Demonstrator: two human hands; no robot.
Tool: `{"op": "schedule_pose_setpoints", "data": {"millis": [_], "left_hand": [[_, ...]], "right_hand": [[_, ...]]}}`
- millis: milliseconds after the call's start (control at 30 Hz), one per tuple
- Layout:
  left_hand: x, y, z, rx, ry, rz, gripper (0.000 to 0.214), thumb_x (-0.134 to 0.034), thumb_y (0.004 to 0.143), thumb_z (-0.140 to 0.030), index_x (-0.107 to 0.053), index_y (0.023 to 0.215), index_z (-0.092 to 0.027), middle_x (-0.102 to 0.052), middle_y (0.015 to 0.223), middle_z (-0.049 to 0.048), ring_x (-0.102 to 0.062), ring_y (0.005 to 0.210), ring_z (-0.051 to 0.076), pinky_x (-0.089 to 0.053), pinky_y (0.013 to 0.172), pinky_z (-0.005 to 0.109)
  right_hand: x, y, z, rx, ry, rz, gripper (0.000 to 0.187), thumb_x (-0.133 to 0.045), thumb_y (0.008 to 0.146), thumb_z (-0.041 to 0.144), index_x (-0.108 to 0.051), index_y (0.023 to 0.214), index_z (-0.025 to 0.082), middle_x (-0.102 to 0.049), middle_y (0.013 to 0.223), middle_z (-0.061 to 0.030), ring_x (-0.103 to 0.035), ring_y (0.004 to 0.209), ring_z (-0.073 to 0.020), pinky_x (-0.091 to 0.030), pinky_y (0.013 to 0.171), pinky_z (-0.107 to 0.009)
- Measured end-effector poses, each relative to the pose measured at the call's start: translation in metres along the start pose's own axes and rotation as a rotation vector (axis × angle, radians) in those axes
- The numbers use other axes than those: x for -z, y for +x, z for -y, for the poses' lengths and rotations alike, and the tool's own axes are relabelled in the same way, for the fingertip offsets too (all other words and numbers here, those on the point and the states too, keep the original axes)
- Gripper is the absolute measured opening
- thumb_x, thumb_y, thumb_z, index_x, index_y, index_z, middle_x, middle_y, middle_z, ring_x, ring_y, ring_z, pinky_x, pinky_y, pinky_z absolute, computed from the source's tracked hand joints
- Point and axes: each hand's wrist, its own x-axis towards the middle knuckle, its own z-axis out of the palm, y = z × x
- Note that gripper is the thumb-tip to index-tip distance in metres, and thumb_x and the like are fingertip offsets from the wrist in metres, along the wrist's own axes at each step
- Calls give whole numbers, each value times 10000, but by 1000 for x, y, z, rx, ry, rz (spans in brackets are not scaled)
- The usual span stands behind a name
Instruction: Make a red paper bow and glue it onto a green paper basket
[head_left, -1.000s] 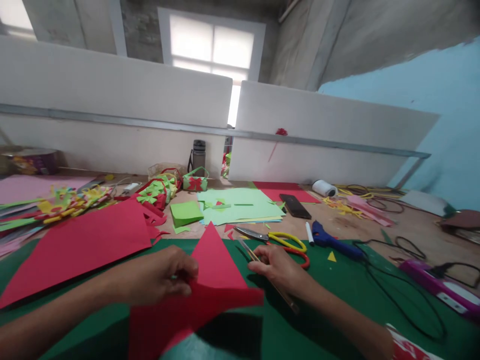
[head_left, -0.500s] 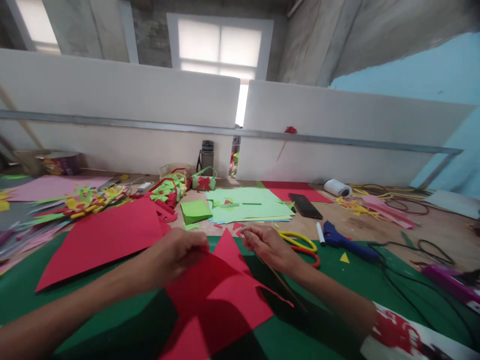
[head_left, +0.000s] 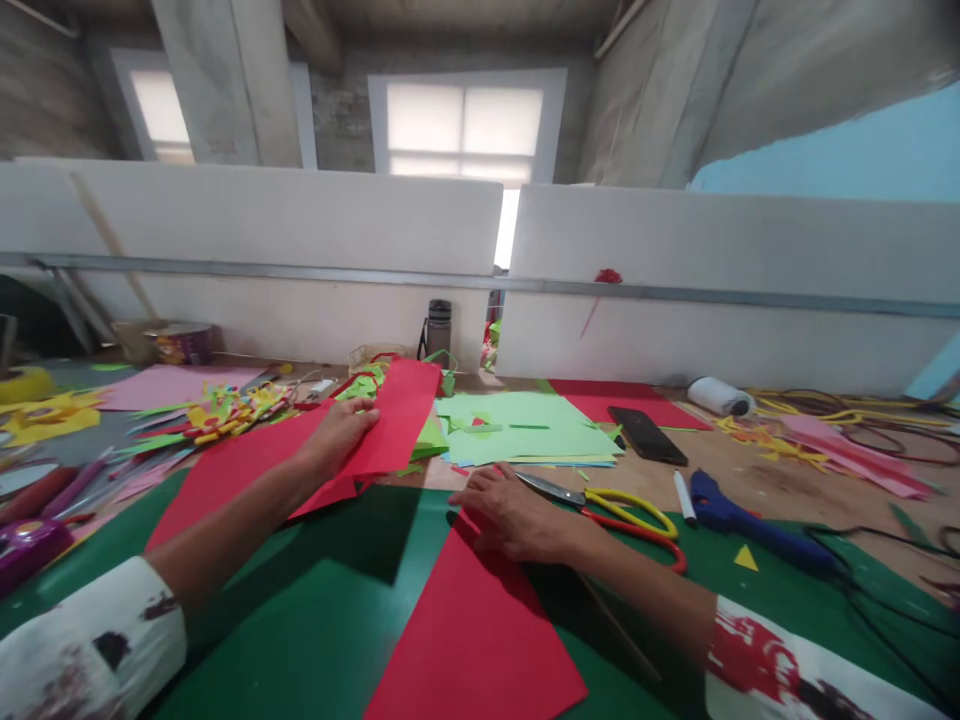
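Head view, starting at the left hand (head_left: 341,435): grip closed on the near edge of a red strip (head_left: 401,405), fingers laid over the top, thumb hidden beneath. Strip raised off the table and tilted, long axis running away from the wearer toward the grey bottle (head_left: 439,328); far end covering part of the green paper baskets behind it. Just beneath and to the left, a large red sheet (head_left: 225,470) lying flat, partly on the green mat (head_left: 300,620).

Right hand (head_left: 517,515): grip open, palm and fingers pressed flat, holding nothing, resting on the far corner of a red triangle (head_left: 472,630). Triangle flat on the mat, widening from that corner back toward the wearer; near edge cut off by the bottom of the frame. Nearer to the right hand than to the left, well apart from the strip.

Scissors (head_left: 607,500) just beside the right hand, blades pointing left. Thin stick (head_left: 622,640) by the right forearm, upper end hidden under the arm. Farther out: pale green sheets (head_left: 525,430), phone (head_left: 645,435), blue glue gun (head_left: 750,520). Paper scraps at far left blurred, hard to sort.
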Motion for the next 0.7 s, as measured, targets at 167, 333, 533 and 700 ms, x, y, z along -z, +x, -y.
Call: {"op": "schedule_pose_setpoints", "data": {"millis": [167, 333, 533, 700], "left_hand": [[-12, 6, 13, 13, 91, 34, 112, -545, 745, -156, -578, 853, -156, -591, 550, -32, -562, 451, 125, -403, 433, 202], [-23, 9, 35, -20, 189, 91, 224, -568, 698, -180, -620, 912, -142, -561, 516, -40, -533, 441, 130, -366, 434, 208], [-20, 15, 41, -104, 306, 48, 308, -577, 674, -220, -635, 960, -119, -508, 486, -52, -462, 423, 118, -298, 423, 204], [-7, 20, 33, -182, 379, -65, 452, -536, 712, -261, -580, 1135, -107, -581, 584, -11, -490, 464, 138, -344, 467, 227]], "right_hand": [[4, 6, -3, 27, -4, 77, 226, -695, 729, 262, -659, 946, 211, -619, 945, -48, -546, 940, -242, -335, 896, -445], [4, 12, -4, 91, 7, 129, 396, -682, 712, 206, -613, 1101, 238, -601, 1085, -55, -511, 1036, -253, -299, 933, -436], [2, 17, -7, 45, 62, 177, 208, -751, 650, 303, -660, 798, 188, -621, 835, -9, -557, 849, -211, -319, 918, -421], [5, 12, -3, -13, 141, 148, 242, -780, 606, 225, -668, 816, 182, -615, 743, 16, -544, 726, -168, -367, 817, -336]]}}
